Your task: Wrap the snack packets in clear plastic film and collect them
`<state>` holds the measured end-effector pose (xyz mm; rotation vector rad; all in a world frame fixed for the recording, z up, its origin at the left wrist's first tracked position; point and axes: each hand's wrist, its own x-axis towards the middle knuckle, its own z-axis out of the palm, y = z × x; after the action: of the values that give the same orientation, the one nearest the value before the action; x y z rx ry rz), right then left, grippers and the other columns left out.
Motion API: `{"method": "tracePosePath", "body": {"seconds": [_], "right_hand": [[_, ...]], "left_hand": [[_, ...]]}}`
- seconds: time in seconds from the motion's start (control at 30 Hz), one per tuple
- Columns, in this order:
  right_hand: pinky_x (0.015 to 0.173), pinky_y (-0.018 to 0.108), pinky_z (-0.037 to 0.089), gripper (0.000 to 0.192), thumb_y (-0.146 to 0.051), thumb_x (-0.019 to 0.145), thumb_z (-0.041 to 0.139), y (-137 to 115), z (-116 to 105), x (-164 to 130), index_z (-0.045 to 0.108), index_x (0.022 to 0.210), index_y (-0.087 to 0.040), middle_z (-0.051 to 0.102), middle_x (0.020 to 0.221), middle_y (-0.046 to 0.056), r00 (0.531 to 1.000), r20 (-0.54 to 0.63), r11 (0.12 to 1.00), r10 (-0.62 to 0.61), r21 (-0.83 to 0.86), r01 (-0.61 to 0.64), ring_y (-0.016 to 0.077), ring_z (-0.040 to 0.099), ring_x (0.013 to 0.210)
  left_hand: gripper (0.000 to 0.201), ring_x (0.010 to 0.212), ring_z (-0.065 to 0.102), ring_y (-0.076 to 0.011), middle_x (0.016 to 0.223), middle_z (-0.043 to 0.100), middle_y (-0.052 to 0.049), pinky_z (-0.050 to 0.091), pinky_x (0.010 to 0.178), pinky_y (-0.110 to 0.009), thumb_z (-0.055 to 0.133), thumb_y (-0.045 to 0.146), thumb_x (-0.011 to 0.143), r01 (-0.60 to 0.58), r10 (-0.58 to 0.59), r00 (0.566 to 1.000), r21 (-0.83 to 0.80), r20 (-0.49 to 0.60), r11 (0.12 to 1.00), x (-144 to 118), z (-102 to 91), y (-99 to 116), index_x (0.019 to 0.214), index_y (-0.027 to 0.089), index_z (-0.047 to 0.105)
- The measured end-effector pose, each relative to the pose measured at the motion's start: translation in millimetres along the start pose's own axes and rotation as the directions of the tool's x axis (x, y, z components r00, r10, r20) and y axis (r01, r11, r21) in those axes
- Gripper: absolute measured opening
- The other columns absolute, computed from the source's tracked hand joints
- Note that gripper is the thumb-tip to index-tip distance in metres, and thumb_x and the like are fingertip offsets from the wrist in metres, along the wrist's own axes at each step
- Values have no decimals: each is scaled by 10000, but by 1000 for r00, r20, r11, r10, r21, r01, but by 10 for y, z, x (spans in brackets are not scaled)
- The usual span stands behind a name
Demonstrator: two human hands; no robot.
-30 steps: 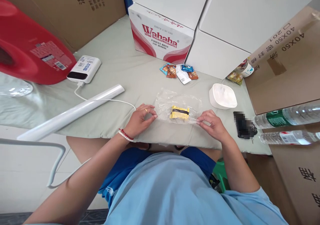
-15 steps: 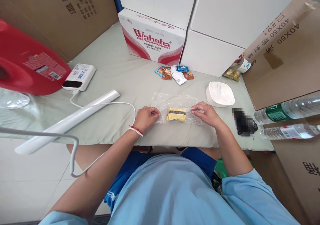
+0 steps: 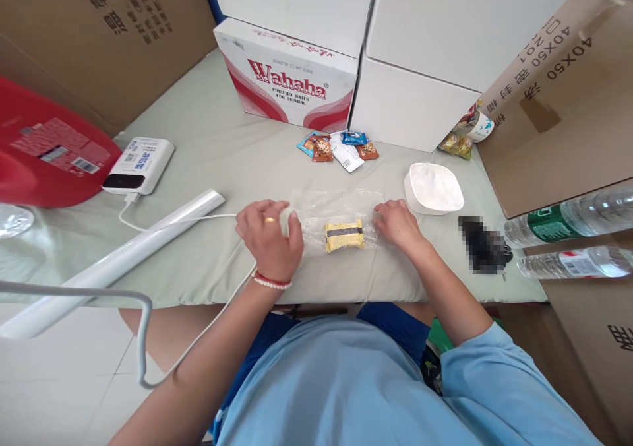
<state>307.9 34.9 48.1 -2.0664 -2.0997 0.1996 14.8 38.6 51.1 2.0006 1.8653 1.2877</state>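
A small yellow packet with a dark band [image 3: 345,235] lies on a sheet of clear plastic film [image 3: 341,203] spread on the cloth-covered table. My left hand [image 3: 271,236], with a ring and red and white bracelets at the wrist, is raised at the film's left side. Its thumb and fingers are apart, and nothing shows between them. At the film's right edge rests my right hand [image 3: 397,223], palm down, fingers slightly bent and spread, the tips touching or very near the film.
Several snack packets [image 3: 341,148] lie before a Wahaha carton [image 3: 291,80]. A white bowl [image 3: 434,187] stands right, near plastic bottles [image 3: 568,225]. At left are a white roll [image 3: 128,254], a cable [image 3: 198,218], a white device [image 3: 138,165] and a red jug [image 3: 54,142].
My left hand has let go of the film's left side, lifted and opened, moving left. My right hand's pinch has loosened at the right edge. The view has shifted slightly.
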Motion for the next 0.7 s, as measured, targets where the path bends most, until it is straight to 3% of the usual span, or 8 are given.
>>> {"method": "tracePosePath", "body": {"seconds": [0.07, 0.13, 0.27, 0.33, 0.4, 0.53, 0.63, 0.7], "right_hand": [[841, 458, 513, 281, -204, 937, 603, -66, -50, 93, 734, 1186, -204, 694, 1139, 171, 996, -73, 999, -44, -28, 42, 370, 514, 1150], [916, 474, 506, 304, -203, 970, 550, -144, -89, 263, 721, 1221, -198, 690, 1164, 159, 988, -98, 993, -118, -21, 117, 356, 519, 1158], [1073, 442, 445, 428, -194, 956, 594, -352, -9, 718, 623, 1380, -145, 652, 1337, 154, 952, 89, 956, -292, 26, 291, 315, 524, 1251], [1056, 417, 449, 566, -245, 926, 679, -459, 76, 916, 545, 1465, -133, 631, 1376, 170, 935, 185, 953, -302, 32, 301, 311, 532, 1269], [972, 388, 473, 585, -278, 889, 741, -536, 133, 1058, 575, 1434, -142, 696, 1238, 158, 932, 258, 967, -253, 30, 254, 311, 576, 1197], [826, 310, 461, 176, -203, 892, 702, -558, 81, 1145, 760, 1058, -188, 727, 896, 66, 910, 345, 973, -229, 87, 212, 246, 625, 964], [900, 321, 440, 92, -193, 895, 704, -519, -75, 1019, 773, 955, -198, 700, 980, 74, 911, 202, 932, -359, 134, 338, 242, 581, 1020], [941, 338, 423, 92, -200, 916, 685, -512, -205, 848, 764, 964, -199, 670, 1089, 92, 884, 76, 885, -461, 119, 451, 249, 543, 1068]], "left_hand": [[218, 1189, 550, -339, 1159, 641, -122, 350, 1067, -597, 538, 302, 962, -149, 148, 989, 48, 26, 988, -125, -112, 168, 1119, 268, 686], [276, 1152, 587, -313, 1125, 692, -83, 372, 1019, -565, 519, 264, 971, -303, 294, 941, 33, 166, 953, -214, -146, 310, 1181, 321, 689], [390, 1099, 618, -280, 1253, 725, -91, 421, 855, -473, 424, 198, 1008, -483, 447, 736, -68, 508, 873, -269, 61, 463, 1297, 281, 673], [388, 1067, 620, -270, 1292, 715, -101, 424, 811, -456, 408, 180, 1015, -498, 430, 678, -58, 596, 865, -268, 205, 474, 1278, 244, 685], [382, 1058, 619, -265, 1301, 707, -104, 428, 809, -455, 407, 176, 1020, -501, 407, 655, -37, 636, 864, -272, 302, 462, 1272, 234, 687], [403, 1072, 617, -263, 1299, 697, -107, 430, 815, -456, 391, 176, 1030, -496, 393, 654, -25, 646, 868, -297, 337, 446, 1302, 255, 677], [411, 1062, 610, -266, 1290, 700, -108, 438, 830, -466, 390, 173, 1027, -488, 387, 665, -19, 639, 872, -309, 319, 465, 1307, 253, 681], [408, 1060, 605, -267, 1279, 708, -107, 441, 838, -468, 391, 170, 1025, -491, 389, 670, -16, 632, 871, -313, 314, 483, 1294, 251, 687]]}}
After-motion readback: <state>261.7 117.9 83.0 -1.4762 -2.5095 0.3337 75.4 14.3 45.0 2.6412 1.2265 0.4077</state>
